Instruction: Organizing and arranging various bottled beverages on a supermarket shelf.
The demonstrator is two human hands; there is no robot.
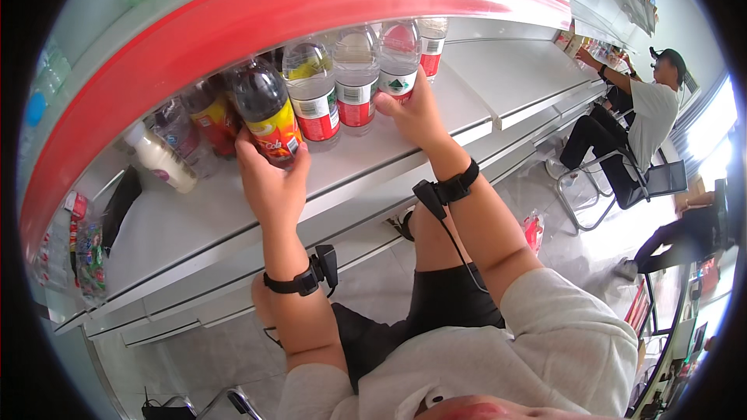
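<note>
My left hand [271,178] is wrapped around the lower part of a dark cola bottle [269,111] with a yellow and red label. The bottle stands on a white shelf [373,160], its cap end under the red shelf edge. My right hand [411,108] grips a clear water bottle [400,55] with a white and red label. Between my hands stand two more clear water bottles, the nearer-left bottle [312,93] and the middle bottle [356,81]. Another water bottle [432,46] is behind my right hand. A second cola bottle [213,119] leans left of my left hand.
A white-capped bottle of milky drink [160,157] stands tilted at left. Plastic-wrapped bottles [76,245] lie at the shelf's left end. The red shelf edge [292,0] overhangs the bottles. A seated person [648,111] reaches to the far shelf; another person's legs [671,239] show at right.
</note>
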